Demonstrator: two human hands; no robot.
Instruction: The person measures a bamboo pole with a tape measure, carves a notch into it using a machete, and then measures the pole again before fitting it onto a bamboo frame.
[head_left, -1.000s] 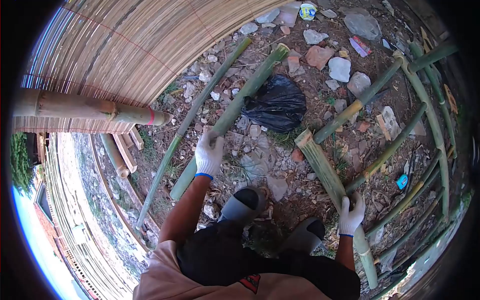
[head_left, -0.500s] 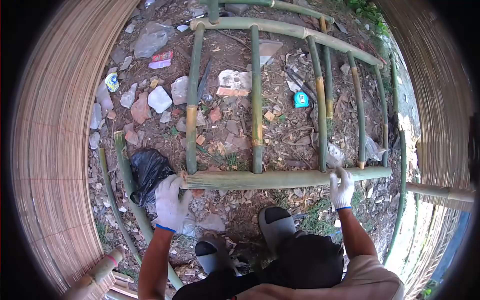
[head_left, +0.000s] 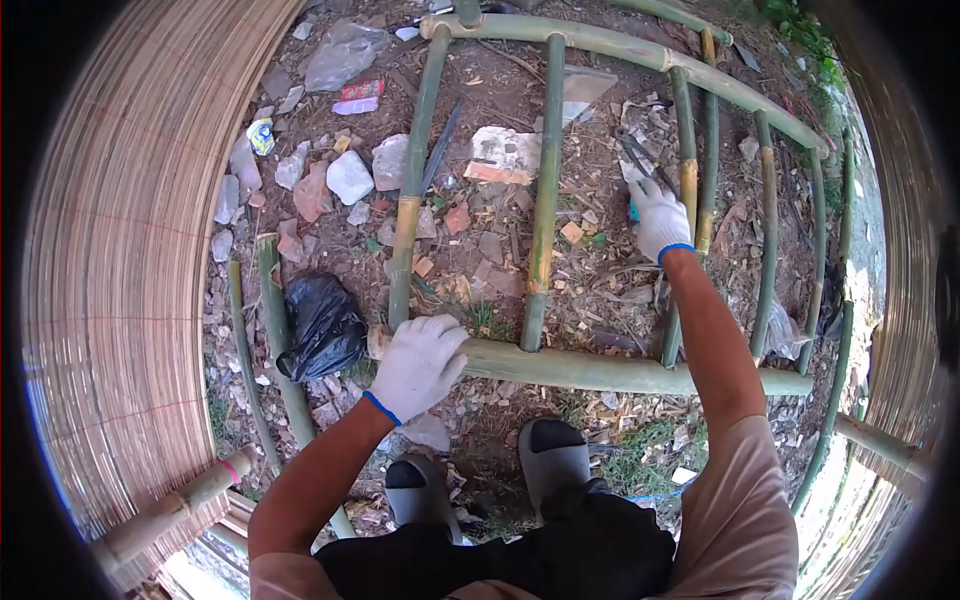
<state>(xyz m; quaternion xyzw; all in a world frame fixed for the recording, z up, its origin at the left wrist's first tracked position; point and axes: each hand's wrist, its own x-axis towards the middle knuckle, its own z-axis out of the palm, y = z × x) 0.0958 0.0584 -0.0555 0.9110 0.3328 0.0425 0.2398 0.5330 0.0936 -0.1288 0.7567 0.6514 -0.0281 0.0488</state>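
Note:
My left hand [head_left: 418,365], in a white knit glove, lies over the left end of the thick bottom bamboo rail [head_left: 580,368]. Its fingers are stretched out and slightly apart on top of the pole, not wrapped round it. Through the frame reaches my right hand [head_left: 661,218], gloved the same way, down at the ground beside a bamboo upright [head_left: 688,178]. A teal tape measure [head_left: 633,210] is under its fingers, which curve over it and hide most of it. The bamboo frame has several uprights between the bottom rail and a curved upper rail [head_left: 610,52].
A black plastic bag [head_left: 322,325] lies left of the frame by a leaning bamboo pole [head_left: 285,350]. Stones, a broken tile [head_left: 503,150], wrappers and wood chips litter the dirt. Woven bamboo blinds hang at the left [head_left: 130,260] and right. My sandalled feet stand below the rail.
My right hand has left the bottom rail and reached forward to the tape measure. My left hand has shifted from the rail's end onto its top. The view has moved slightly.

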